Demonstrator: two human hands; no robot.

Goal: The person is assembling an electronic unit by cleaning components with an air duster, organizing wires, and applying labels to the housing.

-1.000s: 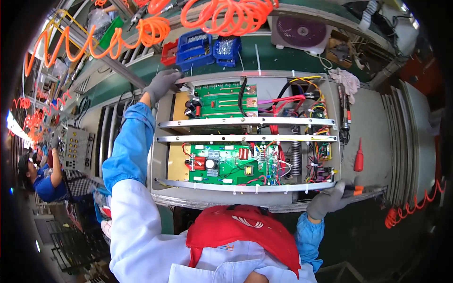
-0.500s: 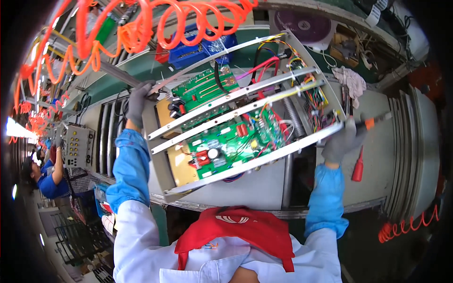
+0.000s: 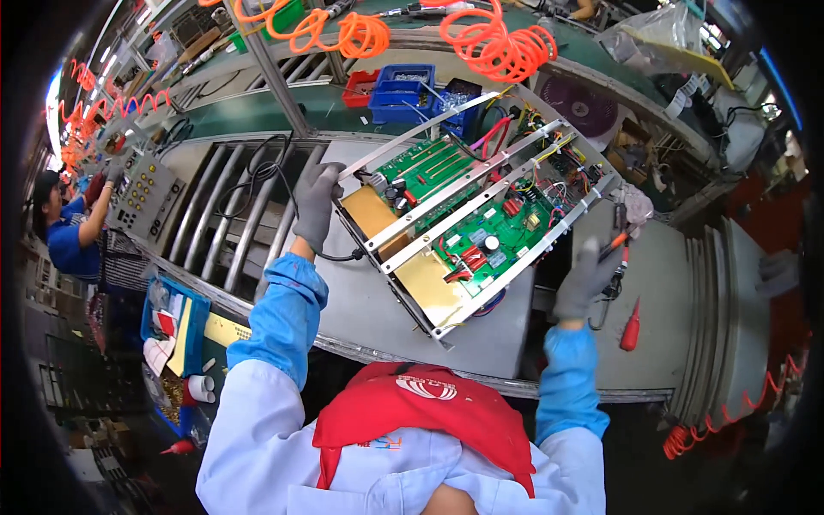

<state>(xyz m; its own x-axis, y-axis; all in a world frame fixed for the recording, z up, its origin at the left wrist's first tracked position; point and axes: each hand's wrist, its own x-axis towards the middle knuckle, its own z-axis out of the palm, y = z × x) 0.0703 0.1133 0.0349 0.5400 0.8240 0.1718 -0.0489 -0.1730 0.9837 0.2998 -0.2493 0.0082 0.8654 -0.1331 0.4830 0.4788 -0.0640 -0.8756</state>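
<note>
An open metal chassis [image 3: 374, 244] with green circuit boards [image 3: 493, 236], wires and two long metal bars lies at an angle on the grey worktop. My left hand [image 3: 319, 206], in a grey glove, is closed on its far left corner. A black cable with a plug [image 3: 356, 255] runs beside that hand to the chassis end. My right hand [image 3: 577, 281], also gloved, is off the chassis, just right of its edge. It seems closed round a tool with an orange and black handle [image 3: 616, 241], whose grip is partly hidden.
A red-handled screwdriver [image 3: 631, 326] and a whitish rag [image 3: 636, 206] lie on the right. Metal rollers [image 3: 225, 219] run on the left. Blue parts bins [image 3: 399, 96] stand behind, under orange coiled hoses [image 3: 506, 47]. Stacked panels [image 3: 730, 300] stand far right; a co-worker [image 3: 69, 232] is far left.
The chassis has turned counterclockwise and looks lower, its left end nearer me. My right hand has come off its right corner, carrying the orange and black tool. The view has shifted too.
</note>
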